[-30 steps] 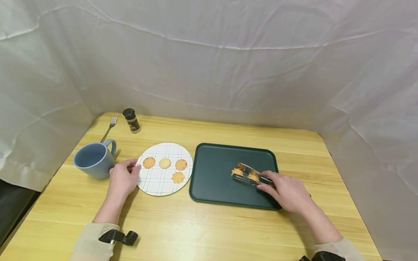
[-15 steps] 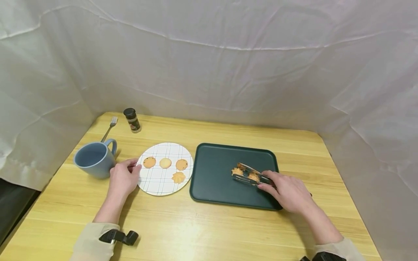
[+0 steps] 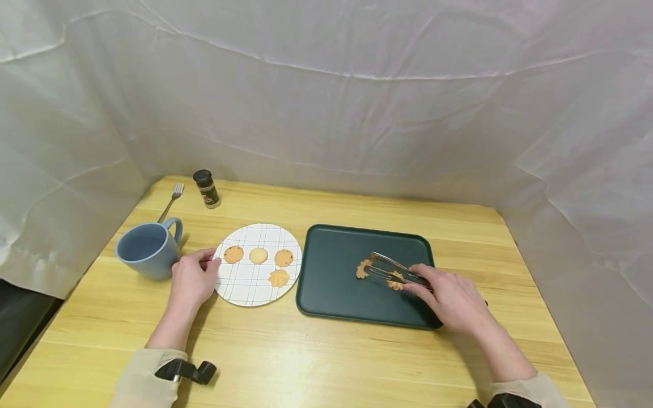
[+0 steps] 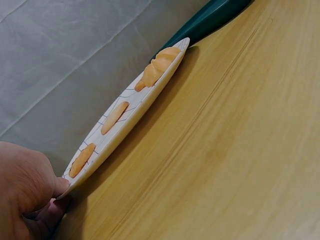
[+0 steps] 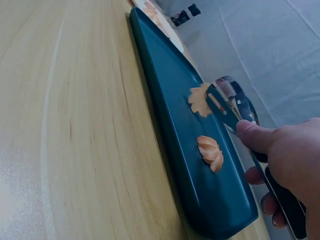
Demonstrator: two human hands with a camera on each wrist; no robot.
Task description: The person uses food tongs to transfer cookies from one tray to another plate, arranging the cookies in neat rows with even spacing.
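Tongs (image 3: pixel 395 270) sit gripped by right hand (image 3: pixel 451 297); left hand (image 3: pixel 191 277) pinches plate (image 3: pixel 245 286).

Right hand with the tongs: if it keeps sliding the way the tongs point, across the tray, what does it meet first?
The right hand holds the tongs, whose tips point left at a flower-shaped cookie on the green tray. That cookie probably comes first; then the tray's left rim and the plate. Height is unclear.

round ceramic plate (image 3: pixel 245 283): white, thin grid lines
rectangular tray (image 3: pixel 331 283): dark green
ceramic mug (image 3: pixel 145 249): blue
flower-shaped cookies (image 3: pixel 364 268): golden orange
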